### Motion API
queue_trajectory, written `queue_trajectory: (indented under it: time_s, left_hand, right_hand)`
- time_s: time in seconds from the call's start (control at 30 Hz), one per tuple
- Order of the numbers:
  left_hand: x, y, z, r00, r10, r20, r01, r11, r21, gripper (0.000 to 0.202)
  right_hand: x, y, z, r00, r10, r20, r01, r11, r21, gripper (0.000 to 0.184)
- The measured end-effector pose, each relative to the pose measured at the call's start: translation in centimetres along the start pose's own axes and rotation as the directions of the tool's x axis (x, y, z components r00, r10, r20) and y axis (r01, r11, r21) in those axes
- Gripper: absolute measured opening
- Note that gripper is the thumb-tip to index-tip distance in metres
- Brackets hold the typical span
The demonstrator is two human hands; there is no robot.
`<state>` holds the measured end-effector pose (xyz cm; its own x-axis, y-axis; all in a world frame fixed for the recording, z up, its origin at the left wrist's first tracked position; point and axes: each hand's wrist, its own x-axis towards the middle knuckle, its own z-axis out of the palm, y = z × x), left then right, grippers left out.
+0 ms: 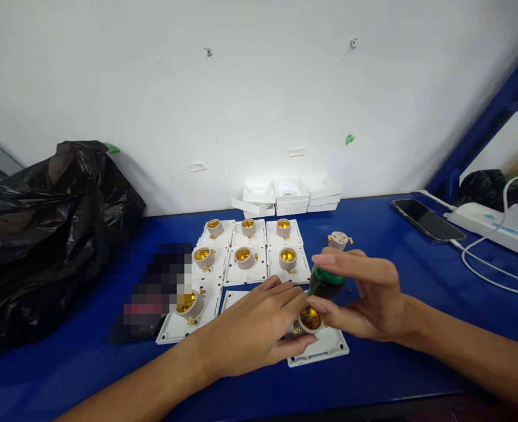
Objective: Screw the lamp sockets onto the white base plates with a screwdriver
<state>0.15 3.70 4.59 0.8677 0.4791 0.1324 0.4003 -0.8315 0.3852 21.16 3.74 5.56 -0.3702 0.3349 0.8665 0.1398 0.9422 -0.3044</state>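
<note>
2 bare hands work over a blue table [399, 369] in the head view. The left hand [256, 325] lies across the front of the table, its fingers curled closed about a round lamp socket with a brass-coloured lining [310, 318], thumb on the near side. That socket is at the front, on a white square plate [324, 347], which is partly covered by the hand. The right hand [375, 299] has its thumb and index finger bent around a green-and-black screwdriver handle [328, 282], the handle standing tilted just above the socket; its tip is hidden, so I cannot tell what it touches.

Behind the hands, 6 white plates with sockets [244, 258] lie in 2 rows of 3, edges close together. 1 more plate with a socket [189, 305] lies at the left front, and another white plate [232, 300] shows partly from beneath the left forearm and hand. A loose socket [338, 240] sits beyond the right hand, and a small dark piece [349, 291] lies beside the screwdriver.

White boxes [290, 198] are stacked against the wall [276, 105]. A black plastic bag [61, 240] fills the left side. At the right, a phone [428, 220] lies near a white power strip [496, 228], with a white cable [483, 272] looping past.
</note>
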Motion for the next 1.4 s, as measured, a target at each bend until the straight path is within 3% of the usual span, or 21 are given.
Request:
queue_trajectory:
  time_s: [0.17,0.43,0.7,1.4]
  left_hand:
    - [0.0,0.0,0.1,1.0,0.004,0.009,-0.004,1.0,0.017,0.023]
    - [0.0,0.0,0.1,0.999,0.029,-0.026,-0.028,1.0,0.004,0.019]
    - [0.0,-0.3,0.2,0.999,0.048,-0.009,-0.048,0.999,0.013,0.023]
    - [0.0,-0.3,0.3,0.999,0.049,-0.016,-0.049,0.999,0.016,0.022]
  right_hand:
    - [0.3,-0.2,0.0,0.998,-0.038,-0.045,0.035,0.996,-0.076,0.064]
    - [-0.3,0.1,0.4,0.998,-0.04,0.044,0.038,0.998,0.041,0.073]
    - [-1.0,0.4,0.3,0.998,-0.008,0.054,0.004,0.997,0.076,0.083]
    - [-0.9,0.2,0.3,0.999,0.005,0.05,-0.008,0.998,0.058,0.077]
